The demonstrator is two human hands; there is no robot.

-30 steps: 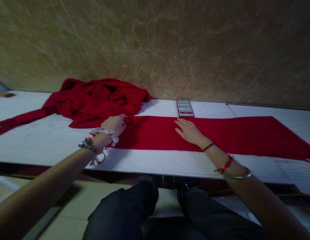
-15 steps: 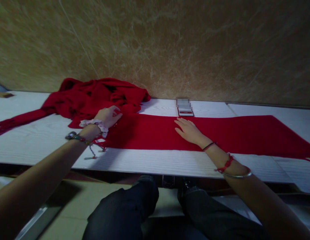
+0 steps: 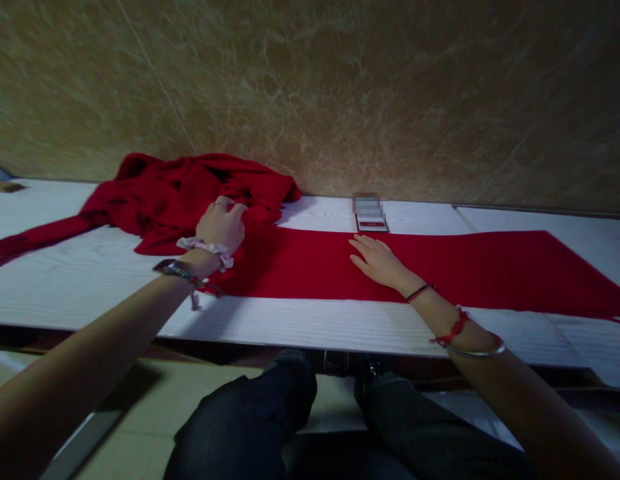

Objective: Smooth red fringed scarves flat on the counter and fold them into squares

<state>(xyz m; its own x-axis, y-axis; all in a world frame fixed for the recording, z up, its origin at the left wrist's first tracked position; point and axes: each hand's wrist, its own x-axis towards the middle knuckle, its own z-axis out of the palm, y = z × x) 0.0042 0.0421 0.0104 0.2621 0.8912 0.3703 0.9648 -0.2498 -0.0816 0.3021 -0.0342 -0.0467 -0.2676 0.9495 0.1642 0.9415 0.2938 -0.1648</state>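
A person's left hand (image 3: 223, 227), fingers curled, bends over red fabric at the counter's left, where a flat stretch meets a crumpled one; whether it grips any cloth cannot be told. The right hand (image 3: 377, 259), open and palm down, rests on the flat red scarf (image 3: 465, 267), near its middle.

That length looks already spread, its surface even and its long edges fairly straight. Not straightened, by all appearances, is the red heap (image 3: 175, 193) at far left, deep in folds. Whether the two are one piece or separate scarves cannot be made out.

The flat scarf's long axis runs left to right, roughly along the near edge of the white wood-grain counter (image 3: 115, 293). Its right end is cut on a slant, the fringed tip pointing right and toward the near side. From the heap, a narrow fringed tail (image 3: 40, 237) points left, angling nearer. A smartphone (image 3: 373, 225), part of its screen pixelated, lies just beyond the scarf's far edge, before a marbled wall (image 3: 310, 100).
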